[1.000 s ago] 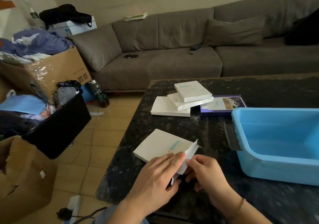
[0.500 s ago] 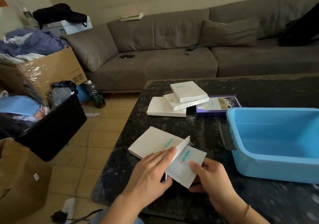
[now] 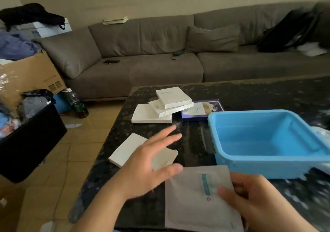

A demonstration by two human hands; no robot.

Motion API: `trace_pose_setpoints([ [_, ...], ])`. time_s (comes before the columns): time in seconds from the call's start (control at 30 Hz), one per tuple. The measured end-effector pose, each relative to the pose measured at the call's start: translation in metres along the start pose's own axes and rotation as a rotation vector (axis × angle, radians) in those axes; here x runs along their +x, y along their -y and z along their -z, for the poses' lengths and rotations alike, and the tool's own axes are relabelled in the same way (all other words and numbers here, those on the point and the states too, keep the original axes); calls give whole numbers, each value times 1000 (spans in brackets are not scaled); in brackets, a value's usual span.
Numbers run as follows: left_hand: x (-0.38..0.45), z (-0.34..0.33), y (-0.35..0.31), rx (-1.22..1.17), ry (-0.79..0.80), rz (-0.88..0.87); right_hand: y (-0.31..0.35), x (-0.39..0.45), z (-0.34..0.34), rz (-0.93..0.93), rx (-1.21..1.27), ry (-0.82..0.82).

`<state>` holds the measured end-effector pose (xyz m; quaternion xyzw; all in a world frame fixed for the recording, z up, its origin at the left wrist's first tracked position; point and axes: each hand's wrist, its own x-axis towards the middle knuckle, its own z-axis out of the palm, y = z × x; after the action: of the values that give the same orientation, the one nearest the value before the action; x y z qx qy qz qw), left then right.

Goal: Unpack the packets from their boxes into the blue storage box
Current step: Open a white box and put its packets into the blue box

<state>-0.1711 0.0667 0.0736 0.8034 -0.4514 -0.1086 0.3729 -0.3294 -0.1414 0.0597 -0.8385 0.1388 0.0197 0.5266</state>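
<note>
My right hand (image 3: 257, 201) grips a flat white packet (image 3: 194, 201) with a teal stripe, held low near the table's front edge, in front of the blue storage box (image 3: 221, 138). The storage box stands at the right of the table and looks empty. My left hand (image 3: 150, 162) hovers with fingers spread above an opened white box (image 3: 126, 148) lying flat on the table and holds nothing. Farther back, three white boxes (image 3: 160, 108) sit in a loose stack beside a purple box (image 3: 201, 110).
The black speckled table (image 3: 250, 95) stands before a grey sofa (image 3: 160, 65). On the floor at the left are a cardboard box of clothes (image 3: 30, 78), a black bin (image 3: 34, 138) and a dark bottle (image 3: 78, 104). A dark bag (image 3: 289, 31) lies on the sofa.
My right hand has pulled the packet fully out of the white box and toward the front right. My left hand has let go of the box and lifted with fingers spread.
</note>
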Motion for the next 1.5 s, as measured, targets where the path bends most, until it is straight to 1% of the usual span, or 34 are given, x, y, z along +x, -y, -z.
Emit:
trace_pose_setpoints([
  [0.03, 18, 4, -17, -21, 73, 30, 12, -3, 12, 53, -7, 39],
  [0.1, 51, 6, -42, -150, 361, 99, 32, -5, 36, 123, 12, 60],
  [0.13, 63, 6, -51, -247, 452, 111, 40, -4, 47, 147, 19, 31],
  [0.17, 73, 5, -57, -342, 472, 119, 45, -4, 57, 169, 31, -28],
  [0.2, 79, 3, -59, -428, 443, 128, 46, -3, 66, 192, 66, -119],
  [0.27, 88, -7, -60, -564, 311, 154, 41, -4, 78, 198, 219, -314],
  [0.3, 92, -12, -60, -622, 245, 165, 37, -5, 81, 177, 292, -356],
  [0.33, 95, -17, -60, -675, 194, 180, 34, -7, 83, 153, 344, -349],
  [0.4, 100, -24, -61, -754, 134, 214, 27, -9, 84, 104, 373, -271],
  [0.47, 103, -28, -64, -816, 112, 242, 20, -8, 83, 70, 360, -226],
  [0.53, 103, -31, -65, -890, 103, 263, 16, -4, 82, 58, 344, -216],
  [0.6, 101, -32, -65, -974, 112, 280, 12, 1, 80, 67, 331, -238],
  [0.7, 98, -31, -65, -1012, 117, 258, 9, 7, 77, 117, 330, -350],
  [0.77, 101, -28, -70, -927, 49, 199, 11, 12, 81, 160, 278, -425],
  [0.87, 115, -23, -82, -744, -63, 114, 18, 29, 105, 236, 111, -534],
  [0.97, 134, -23, -93, -490, -58, 68, 28, 51, 145, 396, -94, -703],
  [1.0, 140, -25, -95, -397, -41, 75, 30, 58, 157, 429, -198, -721],
  [1.03, 145, -27, -96, -317, -28, 83, 32, 64, 167, 443, -302, -701],
  [1.07, 150, -30, -94, -253, -25, 91, 31, 71, 174, 433, -398, -641],
  [1.17, 166, -43, -84, -113, -62, 89, 19, 90, 184, 324, -665, -347],
  [1.23, 176, -51, -75, 0, -52, 67, 5, 102, 182, 220, -717, -155],
  [1.27, 181, -56, -70, 89, -18, 52, -3, 108, 178, 172, -720, -80],
  [1.4, 196, -72, -59, 540, 167, 6, -30, 135, 161, 101, -788, 98],
  [1.5, 204, -84, -61, 849, 271, -66, -39, 149, 152, 71, -856, 212],
])
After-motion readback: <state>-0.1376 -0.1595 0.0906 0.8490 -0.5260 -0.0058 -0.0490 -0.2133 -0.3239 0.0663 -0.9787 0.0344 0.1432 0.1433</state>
